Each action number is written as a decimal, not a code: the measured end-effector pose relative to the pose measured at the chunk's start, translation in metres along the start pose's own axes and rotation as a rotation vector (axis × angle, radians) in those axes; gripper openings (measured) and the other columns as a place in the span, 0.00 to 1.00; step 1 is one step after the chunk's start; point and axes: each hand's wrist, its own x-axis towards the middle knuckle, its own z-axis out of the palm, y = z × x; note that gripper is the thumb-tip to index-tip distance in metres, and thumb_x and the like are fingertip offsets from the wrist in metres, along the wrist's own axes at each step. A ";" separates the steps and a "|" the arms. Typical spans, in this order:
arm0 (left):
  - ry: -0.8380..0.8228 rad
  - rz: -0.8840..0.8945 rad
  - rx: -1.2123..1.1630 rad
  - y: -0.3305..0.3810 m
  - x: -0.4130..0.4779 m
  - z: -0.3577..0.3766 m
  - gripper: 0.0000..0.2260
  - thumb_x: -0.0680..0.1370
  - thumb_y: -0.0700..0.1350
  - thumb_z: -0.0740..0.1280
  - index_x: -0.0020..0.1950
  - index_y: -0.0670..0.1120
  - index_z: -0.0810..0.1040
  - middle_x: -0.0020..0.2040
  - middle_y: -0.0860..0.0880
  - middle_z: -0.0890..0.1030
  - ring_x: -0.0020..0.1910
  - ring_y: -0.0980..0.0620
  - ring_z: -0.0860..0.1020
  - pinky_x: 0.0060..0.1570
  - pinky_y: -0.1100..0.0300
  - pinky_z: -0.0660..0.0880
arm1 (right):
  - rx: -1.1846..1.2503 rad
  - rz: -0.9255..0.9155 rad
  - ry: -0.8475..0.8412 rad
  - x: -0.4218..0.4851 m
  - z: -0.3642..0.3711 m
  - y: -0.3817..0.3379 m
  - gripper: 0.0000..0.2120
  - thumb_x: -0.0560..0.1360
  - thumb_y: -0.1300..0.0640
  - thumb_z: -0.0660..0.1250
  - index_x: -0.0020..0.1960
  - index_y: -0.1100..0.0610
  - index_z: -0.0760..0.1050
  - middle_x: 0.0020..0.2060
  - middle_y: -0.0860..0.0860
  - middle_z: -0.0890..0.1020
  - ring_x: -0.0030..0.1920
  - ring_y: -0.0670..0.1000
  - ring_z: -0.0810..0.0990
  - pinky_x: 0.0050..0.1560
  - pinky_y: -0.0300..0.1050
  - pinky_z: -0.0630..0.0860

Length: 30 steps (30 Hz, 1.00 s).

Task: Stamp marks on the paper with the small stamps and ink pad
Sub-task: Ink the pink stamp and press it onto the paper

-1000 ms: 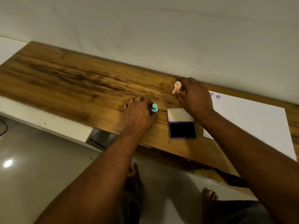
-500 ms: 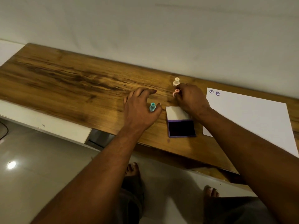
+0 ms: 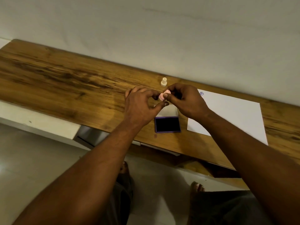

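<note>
We are seeing a wooden table [image 3: 68, 82] stretching out under and far to the left of the hands, its grain streaking dark. A pale wall [image 3: 146, 30] is rising beyond them. A light tiled floor [image 3: 37, 159] is lying below, nearer us, with bare feet [image 3: 196, 187] resting on it.

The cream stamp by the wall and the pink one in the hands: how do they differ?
The cream stamp stands upright on the table, untouched; the pink stamp is tilted in the air, pinched by the right hand, with the left hand at it too. One is cream, the other pink. Both are small stamps.
</note>
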 end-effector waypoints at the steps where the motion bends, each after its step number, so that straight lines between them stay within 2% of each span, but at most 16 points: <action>1: -0.009 -0.007 -0.010 0.001 -0.001 -0.002 0.19 0.73 0.69 0.71 0.53 0.56 0.87 0.50 0.59 0.86 0.60 0.53 0.78 0.63 0.48 0.66 | -0.019 -0.007 -0.006 -0.002 -0.001 -0.001 0.10 0.80 0.50 0.71 0.57 0.55 0.84 0.48 0.48 0.87 0.49 0.47 0.85 0.54 0.51 0.83; 7: -0.089 -0.027 -0.143 0.008 -0.021 -0.031 0.15 0.73 0.64 0.75 0.53 0.56 0.87 0.51 0.60 0.85 0.64 0.53 0.75 0.64 0.46 0.66 | -0.001 0.031 0.021 -0.034 0.007 -0.023 0.08 0.81 0.50 0.70 0.57 0.51 0.83 0.47 0.43 0.86 0.48 0.41 0.83 0.48 0.36 0.77; 10: -0.146 -0.022 -0.144 0.008 -0.043 -0.037 0.17 0.71 0.67 0.72 0.52 0.58 0.87 0.52 0.61 0.85 0.66 0.53 0.75 0.66 0.43 0.67 | -0.045 -0.013 -0.035 -0.056 0.011 -0.021 0.07 0.81 0.49 0.69 0.57 0.48 0.82 0.48 0.41 0.85 0.49 0.41 0.82 0.47 0.32 0.76; 14: -0.150 -0.041 -0.165 -0.005 -0.067 -0.035 0.13 0.70 0.66 0.74 0.48 0.61 0.86 0.47 0.68 0.80 0.64 0.55 0.75 0.64 0.44 0.68 | -0.137 -0.053 -0.218 -0.054 0.022 -0.014 0.08 0.81 0.50 0.69 0.58 0.50 0.82 0.49 0.46 0.85 0.48 0.45 0.81 0.47 0.40 0.78; 16: -0.170 -0.068 -0.167 -0.013 -0.065 -0.031 0.16 0.68 0.68 0.73 0.49 0.61 0.86 0.48 0.70 0.78 0.65 0.58 0.73 0.65 0.48 0.64 | -0.186 -0.081 -0.249 -0.047 0.026 -0.011 0.08 0.81 0.50 0.69 0.58 0.50 0.82 0.49 0.46 0.85 0.47 0.45 0.81 0.45 0.41 0.77; 21: -0.275 -0.012 -0.122 -0.021 -0.044 -0.020 0.17 0.71 0.67 0.74 0.52 0.58 0.87 0.52 0.64 0.82 0.67 0.57 0.72 0.68 0.50 0.59 | -0.169 -0.063 -0.225 -0.034 0.026 0.006 0.09 0.81 0.51 0.69 0.60 0.50 0.81 0.51 0.46 0.84 0.48 0.42 0.79 0.46 0.35 0.73; 25: -0.285 0.008 -0.089 -0.027 -0.038 -0.017 0.16 0.71 0.67 0.74 0.51 0.59 0.87 0.53 0.61 0.83 0.67 0.57 0.72 0.67 0.55 0.55 | -0.179 -0.057 -0.223 -0.029 0.031 0.016 0.09 0.81 0.52 0.69 0.60 0.50 0.81 0.54 0.46 0.84 0.51 0.45 0.80 0.48 0.34 0.73; 30: -0.330 0.023 0.039 -0.031 -0.040 -0.022 0.13 0.73 0.64 0.76 0.53 0.59 0.87 0.50 0.62 0.84 0.69 0.53 0.71 0.66 0.52 0.57 | -0.274 -0.059 -0.135 -0.026 0.024 0.022 0.12 0.82 0.53 0.68 0.64 0.51 0.80 0.60 0.49 0.84 0.58 0.49 0.81 0.49 0.34 0.73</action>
